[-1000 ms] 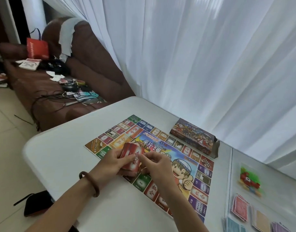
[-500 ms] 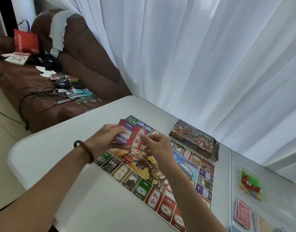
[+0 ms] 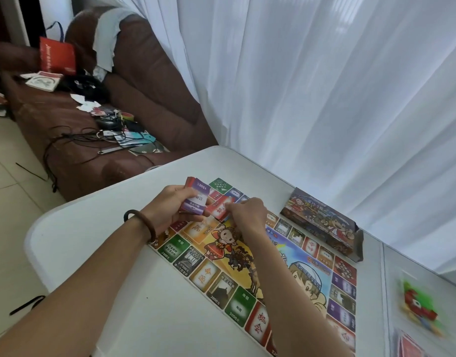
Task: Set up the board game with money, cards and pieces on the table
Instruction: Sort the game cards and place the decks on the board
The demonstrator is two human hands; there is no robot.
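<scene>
Holding a card stack (image 3: pixel 196 200) in left hand (image 3: pixel 173 203) over the board (image 3: pixel 214 276), pinching perhaps one red card (image 3: pixel 218 212) with right hand (image 3: pixel 247 215).

Board (image 3: pixel 260 266) lies flat, colourful face up; cards (image 3: pixel 196 199), a purple-faced stack, held above its far corner; red card (image 3: pixel 219 212) pinched just beside them; box (image 3: pixel 322 222) lies along the board's far edge; bagged pieces (image 3: pixel 417 305), blurred, well right.

Pieces bag (image 3: pixel 418 309) blurred; cards (image 3: pixel 408 346) cropped (bottom edge).
</scene>
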